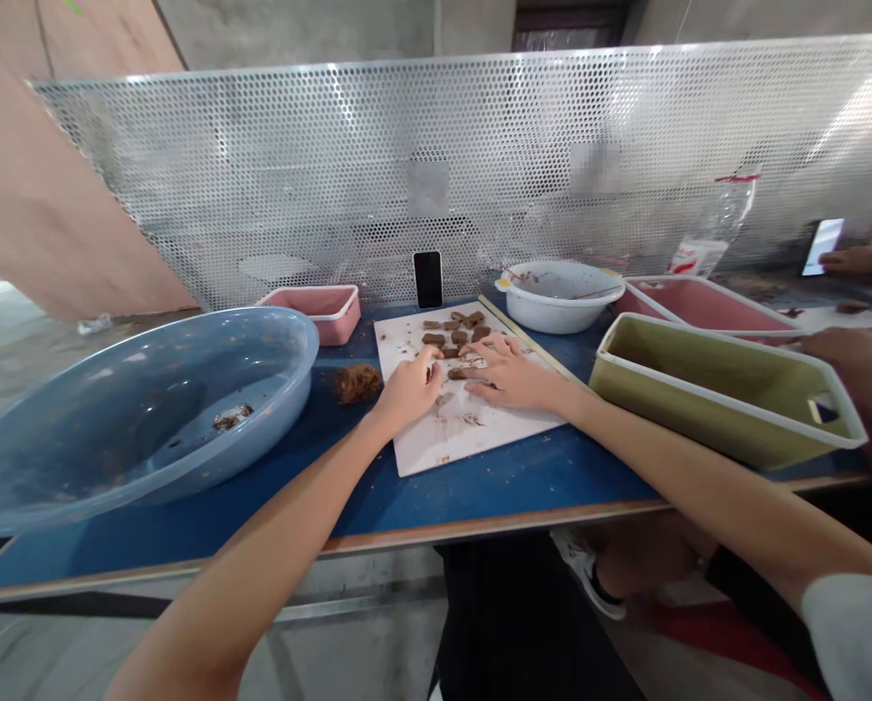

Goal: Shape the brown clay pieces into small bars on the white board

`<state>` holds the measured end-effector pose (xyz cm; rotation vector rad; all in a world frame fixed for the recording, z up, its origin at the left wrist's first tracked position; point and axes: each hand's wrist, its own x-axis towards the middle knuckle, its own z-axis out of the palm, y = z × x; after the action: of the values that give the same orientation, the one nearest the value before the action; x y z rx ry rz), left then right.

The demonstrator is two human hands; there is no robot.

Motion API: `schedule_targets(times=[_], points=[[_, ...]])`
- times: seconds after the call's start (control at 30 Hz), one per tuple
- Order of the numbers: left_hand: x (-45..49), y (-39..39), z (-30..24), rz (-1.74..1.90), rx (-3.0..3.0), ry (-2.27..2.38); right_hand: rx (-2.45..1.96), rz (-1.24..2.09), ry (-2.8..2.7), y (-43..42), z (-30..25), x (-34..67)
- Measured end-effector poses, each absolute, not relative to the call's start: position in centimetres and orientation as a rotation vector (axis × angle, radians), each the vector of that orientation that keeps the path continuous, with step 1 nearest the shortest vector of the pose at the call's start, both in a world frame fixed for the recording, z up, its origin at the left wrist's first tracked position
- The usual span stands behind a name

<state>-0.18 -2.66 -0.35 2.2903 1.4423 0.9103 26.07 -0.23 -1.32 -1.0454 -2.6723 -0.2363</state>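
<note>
A white board (436, 456) lies on the blue table, with several short brown pieces of a dough-like or clay-like material (472, 319) at its far half. My left hand (411, 386) rests at the board's left side, fingers bent, thumb and forefinger slightly apart beside the nearest pieces. Stretched flat over the board, my right hand (513, 374) has its fingers spread, and its fingertips touch a brown roll (465, 373). Part of that roll is hidden under the fingers. Brown smears and crumbs mark the board near both hands. Left of the board sits a rough brown lump (357, 384).
A big blue basin (282, 414) stands left, a small pink bin (345, 316) behind it. A phone (428, 279) leans on the perforated metal screen (297, 175). Rightward are a white basin (553, 313), a green bin (699, 404), a pink bin (728, 304) and another person's hand (845, 350).
</note>
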Motion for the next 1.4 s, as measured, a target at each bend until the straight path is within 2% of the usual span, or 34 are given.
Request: schedule_targets(times=[0.5, 0.7, 0.97, 1.27, 1.4], points=[[0.1, -2.7, -0.5, 0.882, 2.283, 1.449, -1.032, -0.179, -2.706, -0.2, -1.4, 26.1], [0.1, -2.7, -0.5, 0.884, 2.269, 1.454, -1.163, -0.321, -2.54, -0.3, -0.7, 26.5], [0.0, -2.7, -0.4, 0.9, 2.278, 1.437, -1.141, -0.097, -2.658, -0.3, -1.1, 26.7], [0.0, -3.0, -0.3, 0.883, 2.275, 1.427, -1.211, 0.012, -2.576, 0.2, -1.5, 27.0], [0.0, -3.1, -0.2, 0.906, 2.269, 1.415, -1.236, -0.057, -2.559, 0.5, -1.9, 27.1]])
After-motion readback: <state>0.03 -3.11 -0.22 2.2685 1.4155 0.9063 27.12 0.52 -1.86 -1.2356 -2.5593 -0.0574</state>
